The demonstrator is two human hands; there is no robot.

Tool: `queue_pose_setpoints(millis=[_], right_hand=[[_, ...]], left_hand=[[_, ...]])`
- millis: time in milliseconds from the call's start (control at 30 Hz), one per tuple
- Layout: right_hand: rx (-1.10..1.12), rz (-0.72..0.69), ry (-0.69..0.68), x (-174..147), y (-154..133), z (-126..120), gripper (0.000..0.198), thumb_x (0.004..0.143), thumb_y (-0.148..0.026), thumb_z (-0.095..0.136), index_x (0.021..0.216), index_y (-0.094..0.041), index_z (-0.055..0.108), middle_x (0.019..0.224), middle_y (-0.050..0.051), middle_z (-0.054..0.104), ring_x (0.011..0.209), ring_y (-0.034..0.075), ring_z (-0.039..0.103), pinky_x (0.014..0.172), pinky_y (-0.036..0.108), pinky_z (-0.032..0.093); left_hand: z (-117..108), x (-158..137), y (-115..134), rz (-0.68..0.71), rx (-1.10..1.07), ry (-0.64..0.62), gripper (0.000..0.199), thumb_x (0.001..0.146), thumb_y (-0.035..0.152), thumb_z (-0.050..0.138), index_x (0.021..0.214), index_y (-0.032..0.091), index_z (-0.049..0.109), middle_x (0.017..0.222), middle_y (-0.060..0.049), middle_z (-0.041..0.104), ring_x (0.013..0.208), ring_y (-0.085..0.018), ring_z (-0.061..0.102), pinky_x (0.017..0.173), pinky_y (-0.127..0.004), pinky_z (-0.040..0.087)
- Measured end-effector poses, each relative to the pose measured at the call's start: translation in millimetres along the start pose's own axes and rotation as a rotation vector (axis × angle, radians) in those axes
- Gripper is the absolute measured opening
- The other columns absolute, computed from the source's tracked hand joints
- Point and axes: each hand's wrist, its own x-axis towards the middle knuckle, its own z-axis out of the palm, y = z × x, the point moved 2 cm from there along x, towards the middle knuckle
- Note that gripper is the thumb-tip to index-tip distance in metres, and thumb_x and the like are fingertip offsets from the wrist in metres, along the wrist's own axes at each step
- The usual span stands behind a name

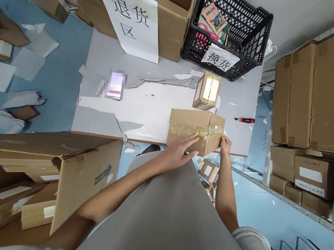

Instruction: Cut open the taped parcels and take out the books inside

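Brown cardboard box (188, 120) is touched at the table's (237, 140) near edge by the left hand (179, 150), fingers apart; the right hand's (226, 145) fingers are bunched at its side, grip unclear. If pressed unevenly, it could be tipped off.

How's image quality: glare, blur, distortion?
Head view, centre: glints on the tape across the box; no obvious motion blur on the left hand or right hand. Head view, lower left: apparent wide-angle stretch on the big carton. Head view, table: a flat item is pixelated.
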Motion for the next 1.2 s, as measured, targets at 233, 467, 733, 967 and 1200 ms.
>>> queue_pose_setpoints(millis=[233, 467, 733, 967, 1200], right_hand=[[-0.036, 0.006, 0.05, -29.5, -40.7, 13.6, 0.064, 0.096, -0.079, 0.043, 0.077, -0.021, 0.065, 0.079, 0.008, 0.074, 0.085, 0.024, 0.059, 0.082, 0.032, 0.052], [-0.222, -0.164, -0.012, -104.4, -115.4, 47.0, 0.062, 0.113, -0.059, 0.036, 0.118, -0.017, 0.081, 0.105, 0.018, 0.084, 0.093, 0.031, 0.072, 0.096, 0.041, 0.055], [-0.229, -0.472, -0.141, -196.6, -219.0, 74.9, 0.053, 0.119, -0.051, 0.047, 0.156, -0.021, 0.07, 0.136, 0.02, 0.074, 0.119, 0.035, 0.074, 0.107, 0.049, 0.062], [-0.339, -0.627, -0.318, -241.0, -260.1, 97.4, 0.058, 0.12, -0.053, 0.046, 0.166, -0.021, 0.062, 0.124, 0.017, 0.073, 0.112, 0.031, 0.073, 0.104, 0.043, 0.065], [-0.318, -0.527, -0.311, -158.0, -185.8, 47.0, 0.05, 0.119, -0.042, 0.047, 0.161, -0.021, 0.066, 0.133, 0.017, 0.074, 0.114, 0.03, 0.076, 0.097, 0.041, 0.066]], left_hand=[[-34.6, -24.6, -57.5, -0.263, -0.041, 0.329, 0.066, 0.103, 0.056, 0.074, 0.161, 0.026, 0.064, 0.161, -0.013, 0.07, 0.14, -0.035, 0.075, 0.124, -0.049, 0.057], [-76.0, -50.9, -140.6, -0.516, -0.25, 0.682, 0.044, 0.096, 0.049, 0.078, 0.125, 0.016, 0.073, 0.133, -0.019, 0.081, 0.13, -0.033, 0.077, 0.114, -0.045, 0.061], [-136.6, -81.3, -209.7, -0.779, -0.217, 0.879, 0.025, 0.098, 0.043, 0.068, 0.107, 0.019, 0.07, 0.102, -0.006, 0.079, 0.109, -0.025, 0.073, 0.097, -0.032, 0.059], [-151.2, -92.8, -217.2, -0.856, -0.155, 0.942, 0.013, 0.094, 0.032, 0.062, 0.093, 0.02, 0.067, 0.086, -0.001, 0.071, 0.089, -0.02, 0.066, 0.085, -0.028, 0.054], [-122.3, -75.3, -184.4, -0.801, -0.145, 0.955, 0.029, 0.09, 0.044, 0.072, 0.103, 0.018, 0.07, 0.097, -0.006, 0.078, 0.097, -0.024, 0.072, 0.094, -0.035, 0.06]])
